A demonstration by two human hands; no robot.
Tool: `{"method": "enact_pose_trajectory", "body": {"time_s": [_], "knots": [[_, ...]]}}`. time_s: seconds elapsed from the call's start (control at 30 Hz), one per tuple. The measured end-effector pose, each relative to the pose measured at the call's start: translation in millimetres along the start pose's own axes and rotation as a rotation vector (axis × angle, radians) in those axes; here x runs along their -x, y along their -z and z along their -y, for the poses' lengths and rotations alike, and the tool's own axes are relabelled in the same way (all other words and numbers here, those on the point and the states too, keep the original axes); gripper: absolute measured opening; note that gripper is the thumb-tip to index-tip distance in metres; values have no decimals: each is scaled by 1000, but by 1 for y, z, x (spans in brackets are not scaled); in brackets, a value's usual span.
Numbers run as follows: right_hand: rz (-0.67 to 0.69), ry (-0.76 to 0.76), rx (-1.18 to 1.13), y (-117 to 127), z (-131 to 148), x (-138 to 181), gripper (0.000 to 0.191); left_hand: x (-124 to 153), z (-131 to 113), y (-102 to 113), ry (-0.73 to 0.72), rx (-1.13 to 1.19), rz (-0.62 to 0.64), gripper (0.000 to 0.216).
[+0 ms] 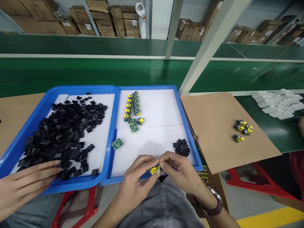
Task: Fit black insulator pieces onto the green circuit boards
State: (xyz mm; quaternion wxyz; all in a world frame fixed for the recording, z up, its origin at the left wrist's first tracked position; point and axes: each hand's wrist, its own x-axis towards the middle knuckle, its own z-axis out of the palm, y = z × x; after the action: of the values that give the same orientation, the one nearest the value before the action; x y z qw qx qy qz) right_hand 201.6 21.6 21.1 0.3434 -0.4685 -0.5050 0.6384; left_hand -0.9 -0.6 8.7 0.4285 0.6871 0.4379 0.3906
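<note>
Between my two hands, in front of my body, is a small circuit board with a yellow part. My left hand pinches it from the left with thumb and fingers. From the right, my right hand has its fingertips pressed together at the board's edge; whether a small black piece is also in them is hidden. A little pile of black pieces lies just beyond my right hand in the right blue tray. A loose green circuit board lies near that tray's left rim.
Several boards with yellow parts stand in a row beside green boards. Left, a blue tray holds many black pieces, touched by another person's hand. Finished-looking boards sit on cardboard; white trays lie far right.
</note>
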Motion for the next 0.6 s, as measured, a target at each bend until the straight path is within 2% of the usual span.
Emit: {"method": "enact_pose_trajectory", "body": {"time_s": [0.1, 0.23, 0.37, 0.47, 0.6], "knots": [[32, -31, -166, 2, -4, 1, 20, 0, -5, -2, -34, -44, -8, 50], [73, -75, -351, 0, -12, 2, 19, 2, -7, -3, -64, -8, -4, 53], [61, -153, -528, -5, -19, 2, 22, 4, -8, -2, -52, 35, 10, 56], [44, -163, -540, -8, -20, 4, 23, 5, -12, 0, -51, 36, 1, 55], [-16, -83, -409, -9, -18, 7, 16, 6, -17, 1, -103, 38, -22, 53]]}}
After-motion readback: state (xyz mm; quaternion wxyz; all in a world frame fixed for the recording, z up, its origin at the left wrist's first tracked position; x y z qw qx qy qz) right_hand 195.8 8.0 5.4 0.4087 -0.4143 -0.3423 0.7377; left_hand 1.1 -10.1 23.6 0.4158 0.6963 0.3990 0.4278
